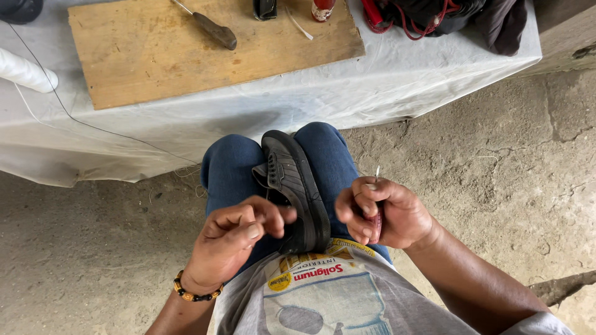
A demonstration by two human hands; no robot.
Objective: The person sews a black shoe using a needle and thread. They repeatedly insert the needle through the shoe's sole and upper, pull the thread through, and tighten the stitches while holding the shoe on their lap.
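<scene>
Black shoe (297, 186) sits wedged on its side between the knees, sole edge facing up, toe pointing away toward the draped table (397, 80). Left hand (231, 239) is just beside the shoe's heel end, fingertips pinched together on something too thin to make out (probably thread, but I can't tell). Right hand (385, 214) is on the other side of the shoe, closed around a reddish-handled awl (376, 205) with its metal tip poking up past the fingers.

Progress-wise, I'd guess it's mid-job: no stitching line shows along the sole from here, so whatever's done is hidden, and most of the edge looks like it's left to do.

Room around the shoe is decent. Bare concrete floor (496, 186) opens out to the right of it, and the table edge is well beyond the toe. On the table past the shoe there's a wooden board (155, 56) with a dark-handled tool (211, 28) lying on it, plus a white thread spool (25, 71) off to the left.
</scene>
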